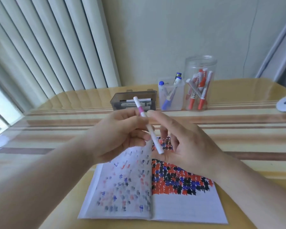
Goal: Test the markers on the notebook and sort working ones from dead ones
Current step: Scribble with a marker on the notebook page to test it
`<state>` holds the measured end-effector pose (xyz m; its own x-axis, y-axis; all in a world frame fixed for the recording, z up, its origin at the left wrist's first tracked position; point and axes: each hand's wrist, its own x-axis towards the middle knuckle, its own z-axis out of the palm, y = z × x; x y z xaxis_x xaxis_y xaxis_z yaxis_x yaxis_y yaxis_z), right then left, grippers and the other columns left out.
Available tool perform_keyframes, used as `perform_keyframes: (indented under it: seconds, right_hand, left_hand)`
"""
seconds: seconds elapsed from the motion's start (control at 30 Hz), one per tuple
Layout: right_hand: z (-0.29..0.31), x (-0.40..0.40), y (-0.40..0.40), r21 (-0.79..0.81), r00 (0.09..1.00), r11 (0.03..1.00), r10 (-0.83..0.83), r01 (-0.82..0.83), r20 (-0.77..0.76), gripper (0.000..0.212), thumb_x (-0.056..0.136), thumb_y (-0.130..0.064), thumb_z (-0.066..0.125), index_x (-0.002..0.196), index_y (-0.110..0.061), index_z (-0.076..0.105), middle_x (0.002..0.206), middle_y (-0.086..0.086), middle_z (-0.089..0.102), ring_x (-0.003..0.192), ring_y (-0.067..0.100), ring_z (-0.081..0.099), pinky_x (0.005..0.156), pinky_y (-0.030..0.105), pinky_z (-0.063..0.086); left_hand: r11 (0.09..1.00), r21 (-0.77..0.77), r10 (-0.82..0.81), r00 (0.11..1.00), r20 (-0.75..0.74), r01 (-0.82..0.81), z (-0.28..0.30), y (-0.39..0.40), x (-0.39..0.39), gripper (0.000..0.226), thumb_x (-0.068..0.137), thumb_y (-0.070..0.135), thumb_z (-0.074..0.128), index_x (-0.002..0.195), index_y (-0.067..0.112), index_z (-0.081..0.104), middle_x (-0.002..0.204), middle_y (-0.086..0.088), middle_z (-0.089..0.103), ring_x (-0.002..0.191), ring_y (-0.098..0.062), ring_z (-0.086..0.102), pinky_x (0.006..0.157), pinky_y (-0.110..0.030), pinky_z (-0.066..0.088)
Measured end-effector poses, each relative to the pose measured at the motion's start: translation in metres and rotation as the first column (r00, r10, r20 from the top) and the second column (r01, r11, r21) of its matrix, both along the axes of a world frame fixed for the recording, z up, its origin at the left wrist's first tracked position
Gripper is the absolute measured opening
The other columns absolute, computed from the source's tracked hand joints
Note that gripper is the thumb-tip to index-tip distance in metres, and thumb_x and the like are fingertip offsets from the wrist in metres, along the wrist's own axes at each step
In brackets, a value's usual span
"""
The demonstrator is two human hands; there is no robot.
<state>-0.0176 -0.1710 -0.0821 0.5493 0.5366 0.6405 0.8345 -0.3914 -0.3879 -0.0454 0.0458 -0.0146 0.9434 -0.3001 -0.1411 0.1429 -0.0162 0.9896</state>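
Head view: left hand (120, 134) raised above the open notebook (155, 187), grip pinching a white marker (148, 128) mid-barrel, tilted. Right hand (188, 142) alongside, fingers loosely spread, forefinger tip touching the marker.

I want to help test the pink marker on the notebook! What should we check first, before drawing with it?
1. Marker held: ok. The left hand grips the pink-banded marker.
2. Cap off: cannot tell; no bare tip shows.
3. Right hand free to help: ok, fingers relaxed beside the marker.
4. Notebook open with blank space: ok, the lower right page is unmarked.
5. Sorting containers in reach: ok. The grey box, square clear cup and round clear jar stand behind the notebook.
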Motion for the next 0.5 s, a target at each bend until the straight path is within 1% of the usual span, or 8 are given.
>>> perform_keyframes:
  seconds: [0.07,0.13,0.2,0.27,0.33,0.37,0.43,0.5]
  right_hand:
    - [0.002,-0.004,0.000,0.113,0.998,0.992,0.058,-0.055,-0.020,0.069,0.094,-0.054,0.063,0.155,-0.031,0.040,0.092,-0.027,0.054,0.079,-0.001,0.056,0.070,0.010,0.041]
    - [0.002,-0.004,-0.002,0.239,0.991,0.967,0.106,-0.083,-0.084,0.048,0.103,-0.042,0.055,0.146,-0.022,0.055,0.088,-0.016,0.064,0.077,0.008,0.063,0.070,0.017,0.047]
    - [0.004,-0.002,-0.004,0.388,0.953,0.921,0.148,-0.035,-0.266,0.032,0.108,-0.028,0.047,0.129,-0.020,0.069,0.075,-0.003,0.065,0.063,0.013,0.061,0.058,0.027,0.049]
    - [0.006,0.000,-0.005,0.506,0.863,0.859,0.192,0.083,-0.468,0.032,0.105,-0.018,0.044,0.109,-0.022,0.076,0.067,0.008,0.062,0.055,0.020,0.055,0.049,0.031,0.044]
    - [0.005,0.006,-0.007,0.554,0.763,0.804,0.214,0.218,-0.610,0.038,0.101,-0.004,0.042,0.094,-0.020,0.077,0.057,0.009,0.057,0.051,0.019,0.049,0.046,0.028,0.038]
    - [0.004,0.009,-0.007,0.556,0.720,0.786,0.221,0.268,-0.659,0.041,0.099,-0.001,0.042,0.088,-0.019,0.076,0.053,0.009,0.053,0.049,0.018,0.046,0.046,0.029,0.035]
    - [0.003,0.013,-0.007,0.564,0.655,0.763,0.256,0.314,-0.711,0.037,0.092,-0.004,0.045,0.079,-0.019,0.076,0.049,0.009,0.048,0.046,0.018,0.040,0.045,0.029,0.028]
    - [0.002,0.015,-0.004,0.568,0.622,0.757,0.281,0.325,-0.731,0.030,0.082,-0.010,0.047,0.073,-0.019,0.074,0.048,0.009,0.045,0.043,0.018,0.037,0.044,0.027,0.026]
  left_hand:
    - [0.977,-0.179,-0.130,0.988,-0.086,0.113,-0.010,-0.025,0.008,0.017,0.097,0.011,0.059,0.108,0.000,0.067,0.085,-0.011,0.069,0.069,-0.013,0.065,0.062,-0.021,0.058]
    - [0.945,-0.290,-0.186,0.978,-0.100,0.150,-0.021,-0.035,0.020,0.015,0.095,0.009,0.059,0.104,0.003,0.071,0.084,-0.010,0.068,0.071,-0.011,0.063,0.064,-0.019,0.058]
    - [0.926,-0.362,-0.151,0.984,-0.093,0.108,-0.034,-0.033,0.031,0.002,0.089,0.011,0.066,0.089,0.011,0.068,0.079,-0.010,0.064,0.066,-0.012,0.063,0.059,-0.018,0.058]
    - [0.936,-0.340,-0.105,0.994,-0.010,0.096,-0.047,-0.025,0.038,0.013,0.086,0.015,0.073,0.085,0.013,0.061,0.073,-0.011,0.060,0.062,-0.015,0.062,0.056,-0.022,0.057]
    - [0.988,-0.109,-0.090,0.983,0.160,0.109,-0.056,-0.019,0.038,0.017,0.088,0.021,0.076,0.085,0.011,0.062,0.074,-0.016,0.063,0.065,-0.020,0.064,0.061,-0.027,0.058]
    - [0.989,0.119,-0.118,0.950,0.289,0.086,-0.060,-0.015,0.038,0.017,0.092,0.024,0.074,0.086,0.013,0.063,0.076,-0.012,0.067,0.068,-0.018,0.065,0.065,-0.027,0.057]
    - [0.808,0.576,-0.265,0.800,0.538,-0.120,-0.064,-0.010,0.035,0.013,0.099,0.030,0.066,0.089,0.024,0.062,0.077,0.009,0.066,0.072,-0.003,0.061,0.068,-0.013,0.044]
    - [0.668,0.703,-0.440,0.632,0.638,-0.245,-0.064,-0.011,0.031,0.005,0.103,0.029,0.058,0.099,0.029,0.061,0.081,0.018,0.057,0.078,0.002,0.053,0.067,-0.013,0.037]
